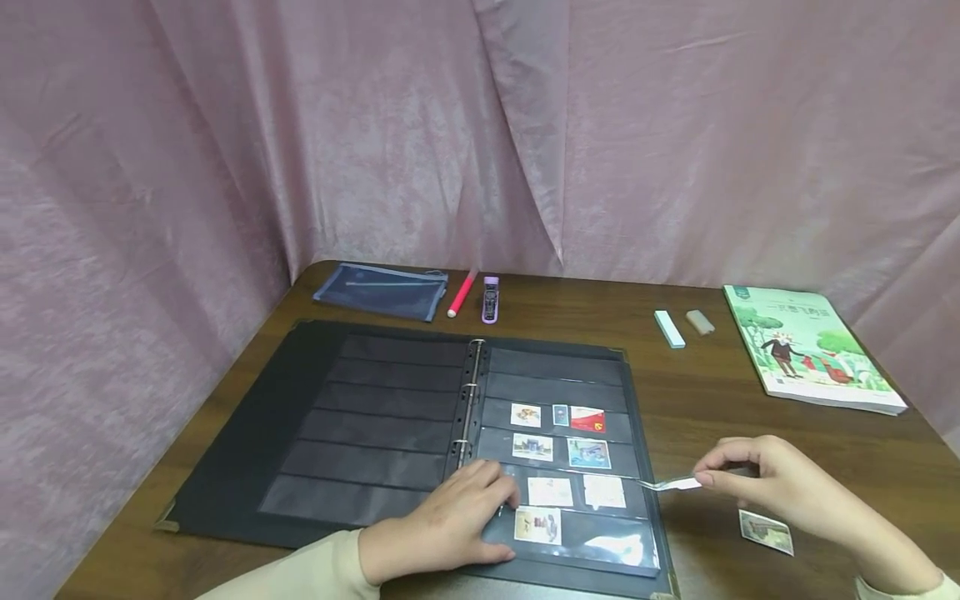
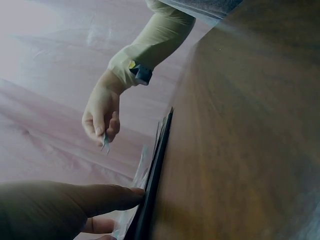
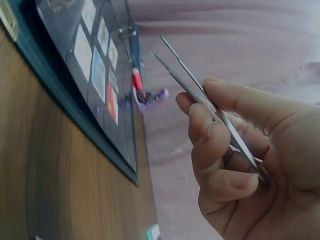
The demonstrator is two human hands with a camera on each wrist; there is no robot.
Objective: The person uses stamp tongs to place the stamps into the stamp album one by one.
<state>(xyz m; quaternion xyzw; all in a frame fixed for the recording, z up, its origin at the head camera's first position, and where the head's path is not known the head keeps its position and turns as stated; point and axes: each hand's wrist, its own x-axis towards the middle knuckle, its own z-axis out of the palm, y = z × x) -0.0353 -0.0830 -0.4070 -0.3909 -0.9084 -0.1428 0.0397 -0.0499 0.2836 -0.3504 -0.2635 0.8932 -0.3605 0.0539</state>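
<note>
A black stamp album (image 1: 232, 467) lies spread out on the wooden table, several stamps in the strip pockets of its right page. My left hand (image 1: 438, 518) rests on the lower left of that page, fingers bent and thumb near the bottom edge, beside a stamp with a reddish figure (image 1: 537, 525). Beyond the album's right edge, my right hand (image 1: 780, 483) holds metal tweezers (image 3: 200, 95) between thumb and fingers. Their tips point toward the page, spread apart with nothing between them. A loose landscape stamp (image 1: 767, 533) lies on the table just below the right hand.
Behind the album lie a blue mesh pouch (image 1: 382, 292), a pink marker (image 1: 462, 293) and a purple-edged utility knife (image 1: 491, 300). At the back right are a pale blue-white bar (image 1: 669, 329), an eraser (image 1: 701, 322) and a green-covered book (image 1: 813, 346). Pink curtain (image 1: 660, 150) hangs behind the table.
</note>
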